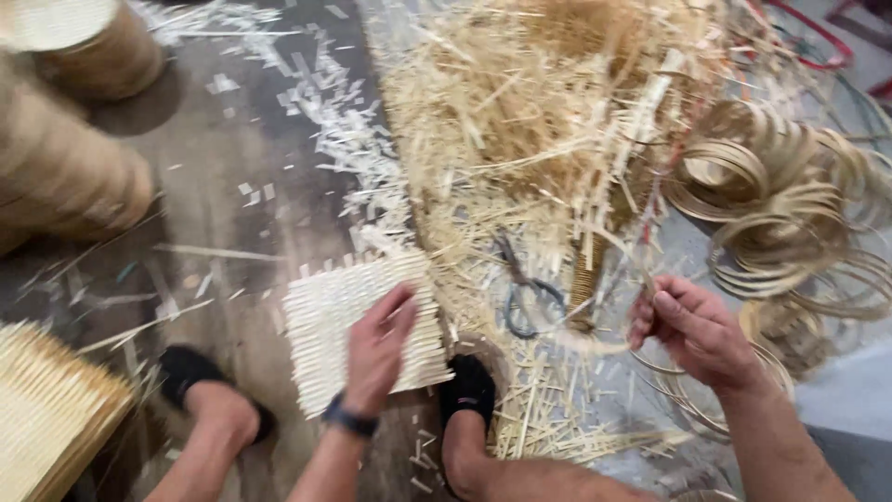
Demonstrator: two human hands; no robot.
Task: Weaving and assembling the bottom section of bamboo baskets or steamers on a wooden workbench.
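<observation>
My left hand [379, 349] lies flat on a woven mat [358, 325] of pale strips, fingers spread narrow and pressing its right half; the mat rests on the floor [232, 195] between my two feet, near the bottom edge of view. My right hand [697, 330] is closed on a thin strip [609, 346] that curves leftward toward the mat; thumb and fingers pinch it, though motion blur hides the exact contact.

Between the hands, scissors [525, 293] lie on the floor, half buried in the offcut pile [539, 121] that runs to the top edge. Right of the pile, coiled hoops [790, 200] of flat cane lie stacked toward the right edge; more hoops lie beneath my right wrist, partly hidden by it. A black sock [469, 390] covers my right foot and another [186, 372] my left; both legs are cut off at the bottom edge.

At the bottom left corner a stack of mats [51, 409] is cut off by the frame. At the top left corner stand two round baskets [84, 42], blurred and cropped. No packages, labels or signs can be made out. A red cable [818, 42] crosses the top right corner.
</observation>
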